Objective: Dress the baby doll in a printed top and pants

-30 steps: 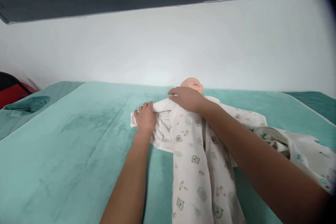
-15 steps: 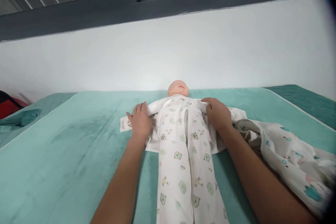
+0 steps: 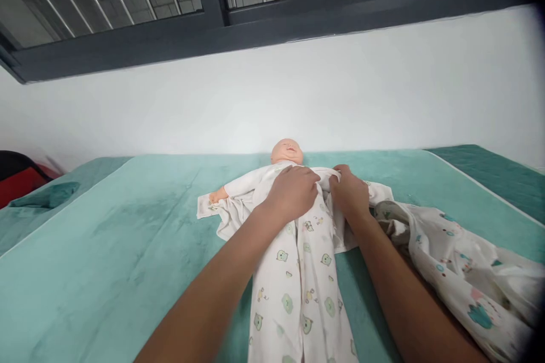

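Note:
A baby doll (image 3: 288, 152) lies on its back on a teal mat (image 3: 128, 238), head toward the wall. It wears a white sleepsuit (image 3: 298, 283) printed with small green animals. My left hand (image 3: 292, 193) rests on the doll's chest, fingers curled on the cloth. Beside it, my right hand (image 3: 349, 193) pinches the sleepsuit's edge at the doll's right shoulder. The doll's bare little hand (image 3: 215, 195) sticks out at the left over a spread flap of cloth.
A second printed cloth (image 3: 464, 278) lies crumpled at the right on the mat. A red and black object (image 3: 17, 178) and a dark green cloth (image 3: 46, 194) sit at the far left. A white wall and a barred window rise behind.
My left hand left the doll's sleeve at the left and moved onto its chest. My right hand stayed at the shoulder. The doll's small hand now shows.

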### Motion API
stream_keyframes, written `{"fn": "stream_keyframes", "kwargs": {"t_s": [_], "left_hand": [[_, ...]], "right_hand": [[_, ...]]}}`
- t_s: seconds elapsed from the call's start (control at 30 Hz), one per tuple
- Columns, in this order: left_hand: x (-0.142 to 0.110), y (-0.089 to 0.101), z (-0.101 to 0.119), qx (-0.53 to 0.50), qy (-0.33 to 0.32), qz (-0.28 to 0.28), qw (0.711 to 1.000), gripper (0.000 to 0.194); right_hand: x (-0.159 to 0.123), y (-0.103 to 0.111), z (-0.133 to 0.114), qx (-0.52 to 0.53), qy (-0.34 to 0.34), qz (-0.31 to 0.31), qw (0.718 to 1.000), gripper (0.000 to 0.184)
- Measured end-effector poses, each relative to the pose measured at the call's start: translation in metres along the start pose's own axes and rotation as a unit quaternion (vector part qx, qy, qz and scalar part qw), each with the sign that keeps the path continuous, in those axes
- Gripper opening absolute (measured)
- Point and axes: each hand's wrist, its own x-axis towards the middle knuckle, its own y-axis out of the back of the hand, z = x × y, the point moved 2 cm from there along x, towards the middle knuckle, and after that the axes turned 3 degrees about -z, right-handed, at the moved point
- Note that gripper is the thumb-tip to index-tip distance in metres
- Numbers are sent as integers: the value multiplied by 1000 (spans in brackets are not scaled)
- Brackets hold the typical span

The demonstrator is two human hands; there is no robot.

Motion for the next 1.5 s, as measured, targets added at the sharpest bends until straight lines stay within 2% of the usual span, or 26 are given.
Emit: {"fn": "stream_keyframes", "kwargs": {"t_s": [0.1,0.17,0.3,0.4,0.53,0.77,0.93,1.03,1.13,1.27,1.4,1.5], "left_hand": [[32,-9,10,120,27,-116,986,29],[51,-16,13,157,56,-175,970,27],[78,-32,15,166,92,-224,956,32],[89,-41,13,170,110,-248,947,35],[93,-40,7,172,116,-251,946,36],[83,-13,-8,160,112,-215,957,36],[71,5,-16,155,127,-180,963,37],[65,13,-20,151,135,-169,965,37],[60,21,-25,147,145,-167,964,36],[53,31,-30,145,153,-160,964,33],[47,39,-33,140,163,-150,965,32],[46,38,-33,142,160,-142,966,31]], "right_hand": [[3,2,2,-20,-23,-17,999,38],[5,3,4,-34,-29,-44,998,36],[7,5,6,-31,-39,-69,996,37],[9,5,8,-26,-41,-79,996,37],[11,8,11,-5,-67,-98,993,39],[19,10,23,18,-90,-108,990,41],[25,2,39,177,-102,-38,978,28],[24,0,43,240,-118,-12,964,32],[19,-1,43,324,-152,-17,934,41],[16,-1,44,468,-213,-2,858,40],[20,-4,50,526,-223,35,820,41],[24,-6,53,597,-210,39,773,42]]}}
